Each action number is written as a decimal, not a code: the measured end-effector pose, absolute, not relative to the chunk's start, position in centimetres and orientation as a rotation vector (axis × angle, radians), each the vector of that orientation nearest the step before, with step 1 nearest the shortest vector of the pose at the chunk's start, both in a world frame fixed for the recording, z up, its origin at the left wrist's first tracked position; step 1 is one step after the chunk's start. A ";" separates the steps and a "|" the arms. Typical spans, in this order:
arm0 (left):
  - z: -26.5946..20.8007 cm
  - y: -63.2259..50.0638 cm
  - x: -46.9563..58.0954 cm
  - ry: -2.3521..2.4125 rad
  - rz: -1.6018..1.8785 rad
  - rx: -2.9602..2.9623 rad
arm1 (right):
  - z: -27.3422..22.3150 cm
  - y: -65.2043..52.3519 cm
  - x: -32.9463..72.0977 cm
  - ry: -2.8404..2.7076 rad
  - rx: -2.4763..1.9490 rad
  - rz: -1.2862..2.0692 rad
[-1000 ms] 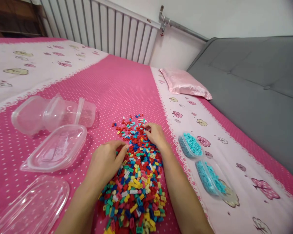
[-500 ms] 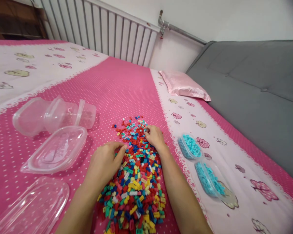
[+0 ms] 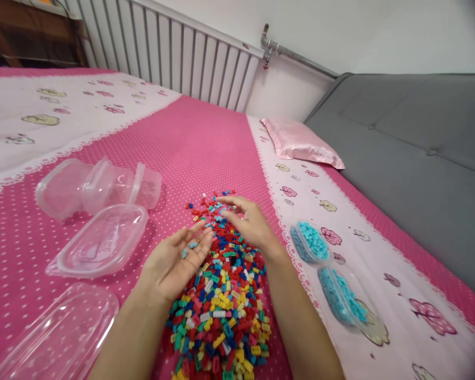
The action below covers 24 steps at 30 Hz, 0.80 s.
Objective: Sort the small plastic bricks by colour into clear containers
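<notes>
A long heap of small toy building bricks (image 3: 221, 295) in many colours lies on the bed. My left hand (image 3: 178, 258) is palm up at the heap's left side, its fingers stretched, and a few light blue bricks (image 3: 189, 249) rest in it. Over the far part of the heap, my right hand (image 3: 249, 224) has thumb and fingers apart, with nothing visible between them. Two clear plastic boxes to the right, a far one (image 3: 295, 244) and a nearer one (image 3: 330, 298), contain turquoise bricks.
Left of the heap are stacked clear containers (image 3: 65, 187) on their side and two clear lids, one farther (image 3: 103, 243) and one nearer (image 3: 69, 338). A pink pillow (image 3: 301, 140) lies by the grey headboard (image 3: 404, 137). A white radiator (image 3: 174, 47) stands behind the bed.
My left hand has turned from palm down to palm up, showing the light blue bricks. My right hand's fingers have spread and moved slightly left. The view has shifted a little.
</notes>
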<state>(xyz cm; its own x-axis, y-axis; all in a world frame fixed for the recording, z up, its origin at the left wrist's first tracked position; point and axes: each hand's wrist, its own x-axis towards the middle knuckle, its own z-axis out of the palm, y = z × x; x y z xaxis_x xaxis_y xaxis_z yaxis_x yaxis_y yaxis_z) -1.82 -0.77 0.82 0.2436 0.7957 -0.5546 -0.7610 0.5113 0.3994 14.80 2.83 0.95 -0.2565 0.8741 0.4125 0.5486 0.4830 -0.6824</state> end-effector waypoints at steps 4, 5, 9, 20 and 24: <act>0.1 -0.6 -2.7 0.694 1.094 0.006 | -2.2 5.8 16.7 -1.808 -1.476 0.319; -0.1 -0.6 -2.8 0.675 1.103 0.011 | -2.8 6.5 17.0 -1.836 -1.525 0.288; -0.4 -0.5 -3.1 0.665 1.120 0.033 | -3.8 8.4 17.4 -1.998 -1.658 0.230; -0.2 -0.6 -2.9 0.692 1.126 0.007 | -5.0 9.0 17.0 -2.028 -1.728 0.178; -0.3 -0.7 -2.8 0.693 1.122 -0.015 | -4.8 8.9 17.7 -1.827 -1.693 0.309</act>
<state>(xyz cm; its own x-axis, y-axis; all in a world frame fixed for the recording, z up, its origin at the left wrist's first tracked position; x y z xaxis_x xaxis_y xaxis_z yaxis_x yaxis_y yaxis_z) -2.85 -0.66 -0.26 0.2494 0.8195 -0.5160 -0.8283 0.4566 0.3247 17.69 8.86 -4.82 0.0148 0.9600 0.2795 0.8145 0.1506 -0.5603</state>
